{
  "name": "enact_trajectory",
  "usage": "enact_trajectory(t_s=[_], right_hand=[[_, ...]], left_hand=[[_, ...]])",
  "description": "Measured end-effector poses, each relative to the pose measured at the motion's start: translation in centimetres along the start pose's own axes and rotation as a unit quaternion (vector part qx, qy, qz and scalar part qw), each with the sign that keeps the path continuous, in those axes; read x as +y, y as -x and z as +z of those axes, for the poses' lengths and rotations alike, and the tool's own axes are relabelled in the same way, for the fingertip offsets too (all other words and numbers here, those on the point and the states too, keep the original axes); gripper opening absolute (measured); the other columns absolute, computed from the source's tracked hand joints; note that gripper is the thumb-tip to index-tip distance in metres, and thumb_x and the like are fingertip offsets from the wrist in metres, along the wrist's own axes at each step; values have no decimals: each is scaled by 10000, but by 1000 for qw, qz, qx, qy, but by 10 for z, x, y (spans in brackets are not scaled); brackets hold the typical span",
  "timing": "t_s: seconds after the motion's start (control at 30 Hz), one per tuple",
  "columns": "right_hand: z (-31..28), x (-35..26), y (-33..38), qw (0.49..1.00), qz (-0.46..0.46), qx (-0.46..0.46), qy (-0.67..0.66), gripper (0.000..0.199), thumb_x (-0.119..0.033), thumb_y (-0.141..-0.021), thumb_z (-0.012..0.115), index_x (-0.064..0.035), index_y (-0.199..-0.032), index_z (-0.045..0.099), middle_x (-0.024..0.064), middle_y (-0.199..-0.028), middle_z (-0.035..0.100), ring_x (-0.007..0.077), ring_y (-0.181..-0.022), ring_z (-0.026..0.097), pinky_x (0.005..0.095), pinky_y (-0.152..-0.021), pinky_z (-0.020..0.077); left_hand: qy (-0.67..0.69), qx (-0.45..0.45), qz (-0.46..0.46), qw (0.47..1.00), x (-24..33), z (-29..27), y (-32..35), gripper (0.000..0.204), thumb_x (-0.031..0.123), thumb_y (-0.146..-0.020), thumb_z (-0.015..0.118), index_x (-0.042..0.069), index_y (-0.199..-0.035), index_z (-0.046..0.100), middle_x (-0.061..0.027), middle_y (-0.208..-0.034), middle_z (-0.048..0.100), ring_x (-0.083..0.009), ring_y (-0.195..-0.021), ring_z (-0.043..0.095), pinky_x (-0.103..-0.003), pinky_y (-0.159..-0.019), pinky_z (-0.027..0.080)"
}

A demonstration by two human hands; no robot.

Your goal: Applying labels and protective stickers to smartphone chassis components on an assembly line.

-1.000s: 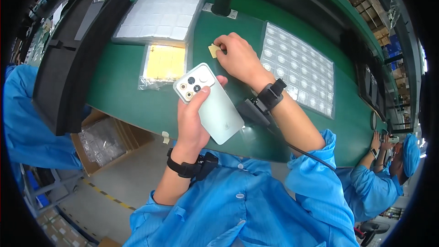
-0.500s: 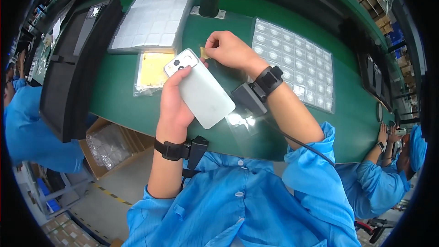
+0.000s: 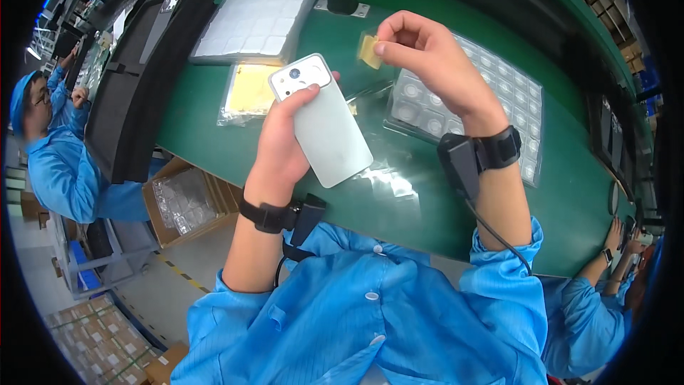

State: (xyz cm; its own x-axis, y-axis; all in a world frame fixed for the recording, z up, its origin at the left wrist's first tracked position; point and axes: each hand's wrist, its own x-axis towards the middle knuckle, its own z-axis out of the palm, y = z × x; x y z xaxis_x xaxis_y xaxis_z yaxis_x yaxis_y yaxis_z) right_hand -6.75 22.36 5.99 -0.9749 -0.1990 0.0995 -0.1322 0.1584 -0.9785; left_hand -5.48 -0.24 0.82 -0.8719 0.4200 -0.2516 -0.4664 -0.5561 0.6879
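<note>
Phone (image 3: 333,137) slants lengthwise, camera end (image 3: 308,73) far-left, left fingers (image 3: 299,102) holding it, right fingers (image 3: 400,55) pinching yellow piece (image 3: 369,52).

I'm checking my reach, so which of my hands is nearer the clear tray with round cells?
Right. Your right hand covers part of the tray's left side in view, pinching a yellow piece; your left hand, gripping the pale phone, is farther off, to the tray's left.

right hand (image 3: 436,58): farther from phone (image 3: 332,135) | yellow piece (image 3: 368,52): carried along | left-side co-worker (image 3: 64,178): head now visible
</note>
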Motion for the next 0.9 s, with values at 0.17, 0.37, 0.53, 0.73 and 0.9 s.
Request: enact_trajectory(t_s=[0.17, 0.37, 0.53, 0.73, 0.9], right_hand=[[10, 24, -1, 997, -30, 66, -25, 109, -164, -885, 651, -67, -908, 607, 2, -955, 637, 86, -896, 581, 249, -848, 454], [7, 26, -7, 976, 0, 34, -216, 129, -192, -888, 615, -77, -944, 599, 43, -1038, 672, 127, -995, 609, 272, -887, 457], [-10, 3, 8, 977, -41, 111, -175, 148, -215, -908, 605, -76, -957, 591, 48, -1083, 665, 132, -1018, 602, 271, -904, 449], [-12, -35, 42, 991, -97, 89, -39, 147, -167, -898, 655, -56, -977, 600, 24, -1030, 642, 90, -956, 581, 253, -880, 446], [11, -69, 72, 992, -92, 56, -60, 131, -87, -880, 669, -23, -959, 587, 41, -921, 641, 99, -824, 613, 243, -775, 493]], left_hand=[[-148, 51, 71, 985, -19, 26, 11, 471, 126, -900, 594, -16, -1336, 487, -137, -1272, 613, -206, -1112, 611, -348, -931, 513], [-200, 128, 132, 962, -23, 13, -17, 388, 106, -906, 573, -13, -1272, 526, -103, -1145, 649, -190, -997, 630, -318, -849, 515], [-207, 151, 157, 954, -23, 16, -9, 388, 105, -908, 572, -5, -1275, 515, -111, -1158, 647, -196, -970, 639, -337, -838, 526], [-149, 45, 149, 977, 11, 52, 37, 415, 102, -909, 567, -24, -1298, 492, -145, -1138, 650, -258, -1043, 657, -370, -837, 565], [-161, -64, 26, 985, 19, 85, 69, 451, 192, -917, 553, -47, -1292, 483, -221, -1106, 657, -296, -862, 713, -358, -676, 604]])
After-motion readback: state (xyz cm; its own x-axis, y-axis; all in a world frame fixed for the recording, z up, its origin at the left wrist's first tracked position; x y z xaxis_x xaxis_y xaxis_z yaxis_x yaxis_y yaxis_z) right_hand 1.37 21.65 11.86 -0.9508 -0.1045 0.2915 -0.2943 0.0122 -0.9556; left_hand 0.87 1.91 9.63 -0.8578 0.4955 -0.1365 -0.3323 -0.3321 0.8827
